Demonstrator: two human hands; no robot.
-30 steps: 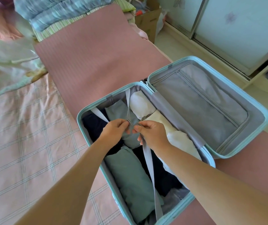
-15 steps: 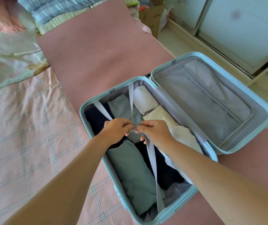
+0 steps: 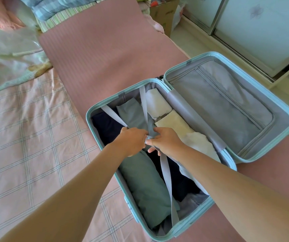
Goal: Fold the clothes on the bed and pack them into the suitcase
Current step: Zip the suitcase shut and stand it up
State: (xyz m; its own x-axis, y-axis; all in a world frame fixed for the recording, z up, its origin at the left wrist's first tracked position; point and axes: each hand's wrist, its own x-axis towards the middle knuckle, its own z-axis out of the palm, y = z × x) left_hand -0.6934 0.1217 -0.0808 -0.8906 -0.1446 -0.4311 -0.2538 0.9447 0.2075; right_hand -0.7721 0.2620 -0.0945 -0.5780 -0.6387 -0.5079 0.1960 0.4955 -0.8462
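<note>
**Over the packed suitcase, both hands on the straps**

On the bed, a light-blue hard-shell suitcase (image 3: 283,119) lies wide open, its grey-lined, zip-pocketed lid (image 3: 227,110) flat on its right half. The left half is full of folded clothes. A long sage-green roll (image 3: 145,189) fills its near part, and a second green piece (image 3: 131,112) lies at its far end. A dark navy garment (image 3: 105,126) sits along its left wall. White (image 3: 157,103), cream (image 3: 173,123) and white (image 3: 199,145) bundles run beside the hinge.

Grey webbing straps (image 3: 166,180) cross over the clothes from the suitcase's far wall and near wall and meet above its middle. The left hand (image 3: 133,140) has its fingers curled round the strap end that comes from the far-left corner. The right hand (image 3: 168,140), touching it, pinches the point where the straps join between thumb and fingers. Any buckle there is hidden by the fingers.

Under the suitcase runs a pink ribbed mat (image 3: 105,58). A pink checked bedsheet (image 3: 26,137) spreads to the suitcase's left. Beyond the suitcase a stack of striped and checked bedding (image 3: 61,7) lies at the mat's far end, with a cardboard box (image 3: 163,14) on the floor beside it. Pale sliding doors (image 3: 262,32) stand past the lid.
</note>
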